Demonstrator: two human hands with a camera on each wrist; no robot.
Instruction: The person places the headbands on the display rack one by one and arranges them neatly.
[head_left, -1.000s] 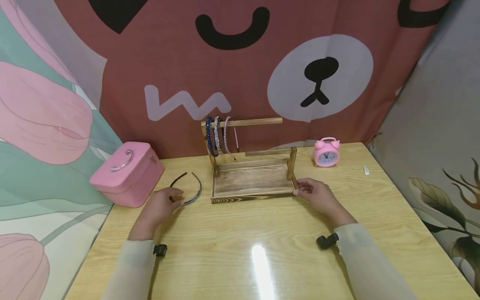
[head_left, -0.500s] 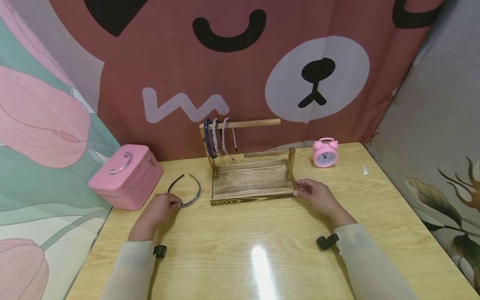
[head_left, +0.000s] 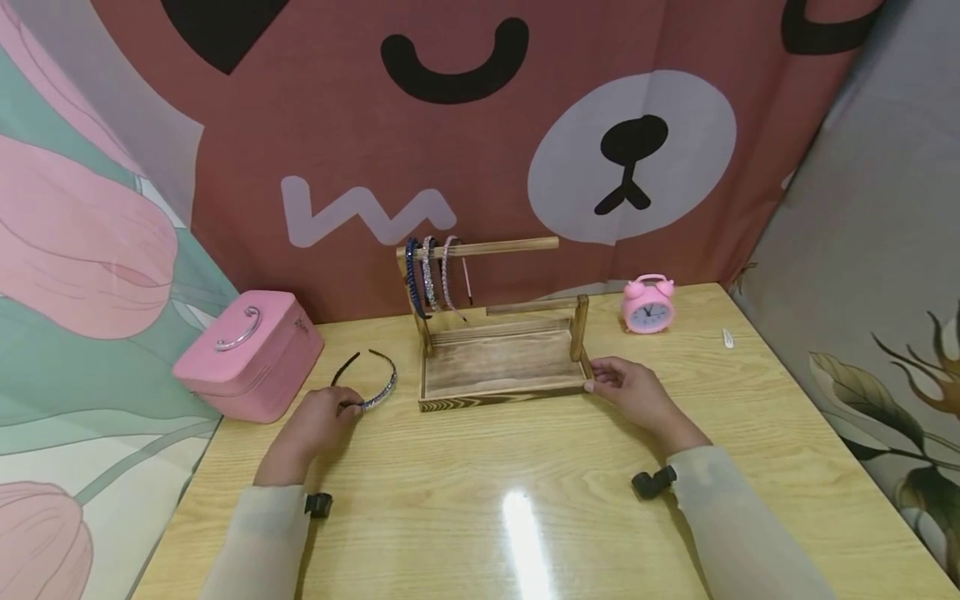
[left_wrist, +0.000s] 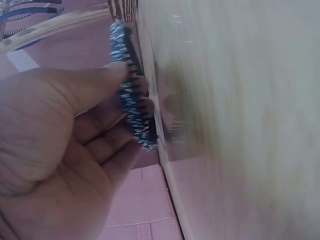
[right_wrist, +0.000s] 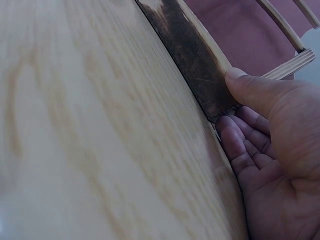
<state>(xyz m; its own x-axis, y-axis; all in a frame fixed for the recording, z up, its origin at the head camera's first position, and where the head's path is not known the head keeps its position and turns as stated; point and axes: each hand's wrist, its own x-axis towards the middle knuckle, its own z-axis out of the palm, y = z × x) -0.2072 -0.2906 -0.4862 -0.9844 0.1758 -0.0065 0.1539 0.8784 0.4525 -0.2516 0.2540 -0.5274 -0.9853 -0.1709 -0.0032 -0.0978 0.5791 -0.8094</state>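
My left hand (head_left: 324, 422) pinches a glittery blue-and-silver headband (head_left: 384, 390) between thumb and fingers, left of the wooden stand. Close up in the left wrist view, the thumb lies on the sparkling band (left_wrist: 132, 107) and the fingers are behind its toothed inner side. A wooden headband stand (head_left: 495, 398) with a shallow tray base sits mid-table. My right hand (head_left: 633, 392) grips its front right corner, thumb on the rim and fingers curled against the side, as the right wrist view shows at the tray wall (right_wrist: 192, 55).
Three headbands, dark blue (head_left: 414, 279), silver (head_left: 428, 275) and pink (head_left: 446, 279), hang at the left of the stand's upper bar (head_left: 510, 247). A pink case (head_left: 251, 354) stands left, a pink alarm clock (head_left: 649, 306) right. Beyond it lies a white hair clip (head_left: 727, 338).
My left hand has closed its fingers on the headband, which has shifted slightly left. The right hand stays at the stand's corner. The head view has drifted a little.
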